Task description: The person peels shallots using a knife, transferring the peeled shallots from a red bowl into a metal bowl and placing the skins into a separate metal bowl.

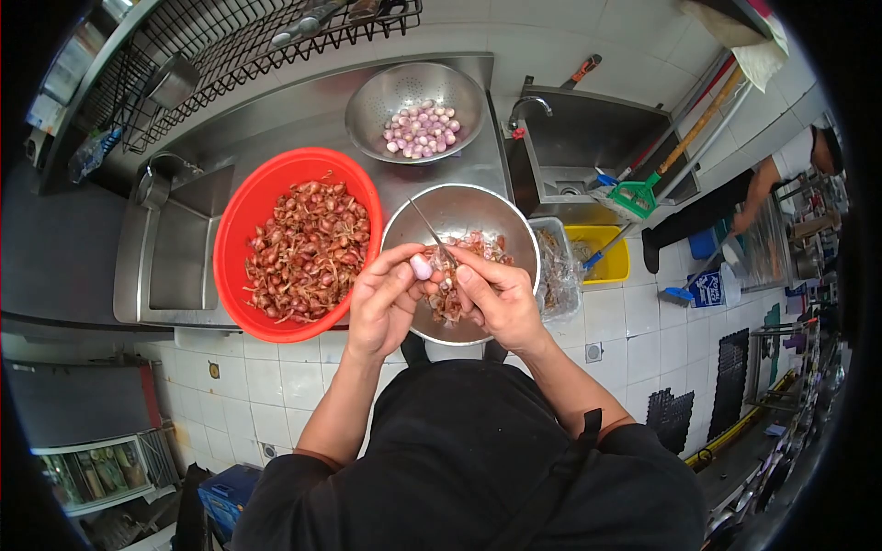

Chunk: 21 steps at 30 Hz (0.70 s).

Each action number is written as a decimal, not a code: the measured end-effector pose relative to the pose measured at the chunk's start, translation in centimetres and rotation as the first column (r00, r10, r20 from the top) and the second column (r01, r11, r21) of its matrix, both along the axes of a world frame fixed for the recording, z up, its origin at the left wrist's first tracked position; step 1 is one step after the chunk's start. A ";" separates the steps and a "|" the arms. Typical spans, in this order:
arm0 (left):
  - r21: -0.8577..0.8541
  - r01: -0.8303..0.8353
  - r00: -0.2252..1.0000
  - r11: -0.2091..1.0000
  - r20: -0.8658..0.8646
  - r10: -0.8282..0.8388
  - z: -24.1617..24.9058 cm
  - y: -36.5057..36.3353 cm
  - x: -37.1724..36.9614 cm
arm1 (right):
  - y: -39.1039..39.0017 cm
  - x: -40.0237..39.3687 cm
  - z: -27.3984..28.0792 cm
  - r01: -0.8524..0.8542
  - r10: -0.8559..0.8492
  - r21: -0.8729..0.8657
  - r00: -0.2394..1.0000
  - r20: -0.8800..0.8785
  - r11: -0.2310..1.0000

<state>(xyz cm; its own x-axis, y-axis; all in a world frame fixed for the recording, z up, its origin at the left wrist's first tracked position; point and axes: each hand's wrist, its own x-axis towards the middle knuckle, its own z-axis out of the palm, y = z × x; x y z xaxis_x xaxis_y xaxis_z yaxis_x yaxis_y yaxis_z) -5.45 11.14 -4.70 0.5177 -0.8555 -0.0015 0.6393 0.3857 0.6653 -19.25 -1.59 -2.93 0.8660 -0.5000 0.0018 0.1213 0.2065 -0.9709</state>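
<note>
Between the fingers of my left hand (384, 303) is a peeled shallot (421, 266), pale purple and white. My right hand (499, 298) grips a small knife (430, 223), its blade pointing up and to the left. Both hands are over a steel bowl (525, 241) that holds reddish-brown skins (478, 242). Unpeeled shallots (308, 248) with roots and dry skins fill much of a red basin (231, 248) left of the bowl. Behind the bowl, a steel colander (366, 101) contains peeled shallots (421, 129).
Right of the bowl are a clear plastic container (562, 308) and a yellow bin (614, 262). Sinks (191, 248) lie left and back right. A wire rack (230, 46) hangs upper left. Another person (726, 188) bends at the far right, near a bucket (729, 285).
</note>
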 end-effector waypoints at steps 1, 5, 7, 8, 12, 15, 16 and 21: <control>-0.014 -0.018 0.999 1.000 0.048 0.019 -0.7 -0.1 0.0 | 0.1 0.0 0.1 0.000 0.000 0.002 1.000 -0.001 1.000; -0.021 -0.043 0.996 0.999 0.080 0.045 -1.2 -0.2 0.0 | 0.5 0.3 -0.4 0.076 -0.079 -0.088 0.997 -0.026 0.993; 0.002 -0.088 0.985 0.996 0.147 0.087 -1.1 -0.1 -0.1 | 0.5 0.2 -0.3 0.138 -0.148 -0.205 0.988 -0.033 0.969; 0.023 -0.136 0.968 0.990 0.214 0.128 -1.0 -0.1 -0.1 | 0.5 0.0 0.3 0.078 -0.088 -0.239 0.996 -0.031 0.968; 0.016 -0.201 0.939 0.979 0.287 0.188 -1.0 0.0 -0.2 | 1.4 0.0 0.8 -0.045 0.055 -0.227 0.998 0.040 0.973; 0.041 -0.227 0.917 0.973 0.345 0.200 -0.9 0.0 -0.2 | 1.4 0.1 1.3 -0.017 0.033 -0.315 0.998 0.046 0.949; 0.033 -0.248 0.903 0.968 0.369 0.218 -0.7 0.0 -0.3 | 1.4 0.2 1.3 -0.003 0.026 -0.380 0.998 0.053 0.925; -0.003 -0.269 0.887 0.963 0.389 0.249 -0.5 -0.1 -0.3 | 1.9 0.8 0.2 0.115 -0.049 -0.452 0.987 0.155 0.885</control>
